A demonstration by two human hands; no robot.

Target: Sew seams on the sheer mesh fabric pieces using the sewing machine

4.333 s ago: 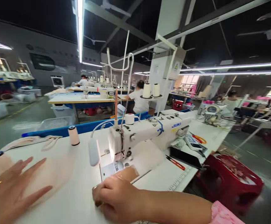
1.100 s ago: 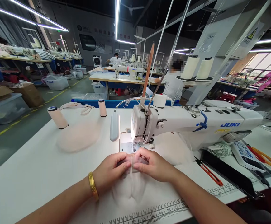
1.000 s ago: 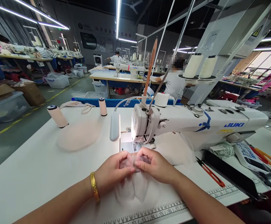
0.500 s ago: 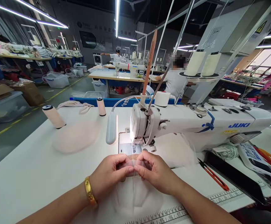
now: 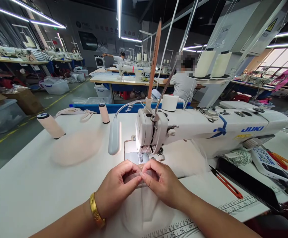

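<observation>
A sheer, pale fabric piece (image 5: pixel 144 208) hangs from my fingers and spreads over the white table in front of the sewing machine (image 5: pixel 183 125). My left hand (image 5: pixel 120 185), with a gold bangle at its wrist, pinches the fabric between thumb and forefinger. Opposite it, my right hand (image 5: pixel 162 183) pinches the same fabric, and the fingertips of both hands meet. Just behind the hands are the presser foot (image 5: pixel 141 158) and the metal needle plate (image 5: pixel 131 157), lit by the machine lamp (image 5: pixel 115 137). The exact edge between my fingertips is too small to make out.
Left lie a blurred pale fabric piece (image 5: pixel 76 148) and thread cones (image 5: pixel 51 126). More sheer fabric (image 5: pixel 186 157) sits under the machine arm. At right are orange thread snips (image 5: pixel 227 183), a black phone-like slab (image 5: pixel 248 181) and a printed ruler (image 5: pixel 181 229). A person (image 5: pixel 183 82) sits ahead.
My hands stay together on the fabric, with the fingertips drawn slightly closer and the hands a little more upright. The whole view has shifted slightly.
</observation>
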